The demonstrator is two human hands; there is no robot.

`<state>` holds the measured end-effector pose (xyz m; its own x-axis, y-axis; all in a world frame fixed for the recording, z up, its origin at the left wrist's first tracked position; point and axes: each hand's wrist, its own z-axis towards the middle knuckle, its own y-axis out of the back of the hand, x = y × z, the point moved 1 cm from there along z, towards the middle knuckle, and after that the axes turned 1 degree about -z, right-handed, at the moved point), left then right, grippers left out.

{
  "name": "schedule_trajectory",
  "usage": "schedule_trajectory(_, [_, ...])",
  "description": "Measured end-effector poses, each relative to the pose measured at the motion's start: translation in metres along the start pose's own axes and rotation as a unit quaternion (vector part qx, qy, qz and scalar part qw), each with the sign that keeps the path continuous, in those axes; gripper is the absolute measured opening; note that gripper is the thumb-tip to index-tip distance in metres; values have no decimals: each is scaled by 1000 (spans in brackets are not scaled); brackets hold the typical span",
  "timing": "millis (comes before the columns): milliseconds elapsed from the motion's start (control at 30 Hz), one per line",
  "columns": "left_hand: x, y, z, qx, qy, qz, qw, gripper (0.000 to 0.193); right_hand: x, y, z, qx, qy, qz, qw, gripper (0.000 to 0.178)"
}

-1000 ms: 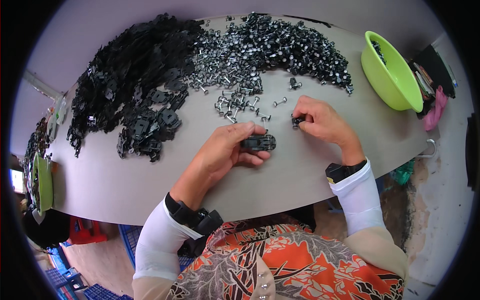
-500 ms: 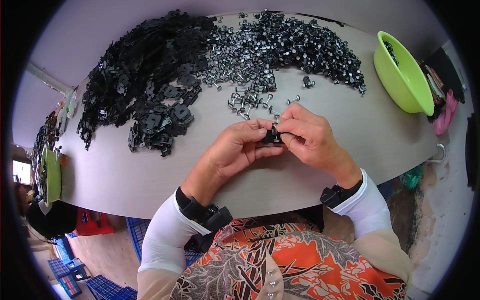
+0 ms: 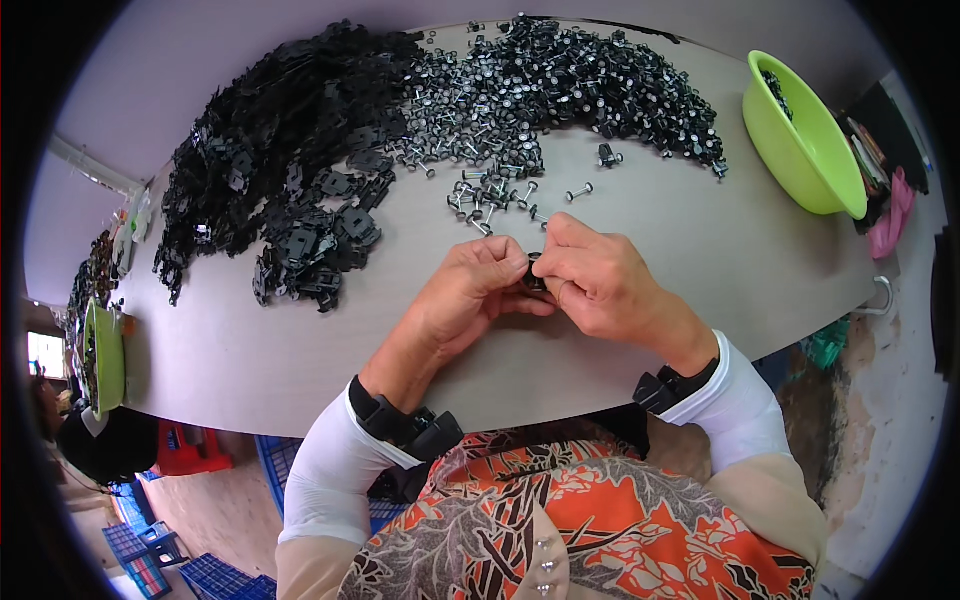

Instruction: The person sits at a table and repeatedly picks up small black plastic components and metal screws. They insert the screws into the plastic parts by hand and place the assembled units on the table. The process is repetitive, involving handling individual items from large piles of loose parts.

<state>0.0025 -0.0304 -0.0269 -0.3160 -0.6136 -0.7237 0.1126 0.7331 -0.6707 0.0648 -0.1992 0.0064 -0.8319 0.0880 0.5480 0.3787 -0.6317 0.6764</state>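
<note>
Both my hands meet over the near middle of the table around a small black plastic part with a wheel (image 3: 536, 270). My left hand (image 3: 468, 290) pinches it from the left, thumb on top and fingers beneath. From the right, my right hand (image 3: 605, 280) presses thumb and forefinger onto it, hiding much of it. Just beyond lies a small cluster of metal wheel axles (image 3: 490, 200), with a single wheel axle (image 3: 579, 192) to its right. Farther off sits a black part with wheels (image 3: 608, 155).
A heap of flat black plastic parts (image 3: 290, 130) covers the far left; wheel axles (image 3: 470, 115) and wheeled black parts (image 3: 620, 90) spread across the back. Green basins stand at right (image 3: 810, 150) and far left (image 3: 108, 355). The table's curved edge (image 3: 560, 425) runs before me.
My right fingers have closed farther over the black part, and the axle that stood up between my fingertips is now mostly covered. The whole view has shifted slightly.
</note>
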Motion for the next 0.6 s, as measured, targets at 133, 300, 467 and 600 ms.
schedule_trajectory(133, [-6,-10,-6,-46,-3,70,996,18,7,-1,1,-16,-20,47,999,25])
schedule_trajectory(300, [3,-15,-32,-154,-27,156,975,25,17,-14,0,39,35,140,989,35])
schedule_trajectory(467, [11,-14,-98,-255,-74,161,950,25,3,-4,1,2,-9,182,983,27])
schedule_trajectory(600, [1,-11,-199,-337,-64,236,909,28,-40,7,0,-32,-94,-5,995,24])
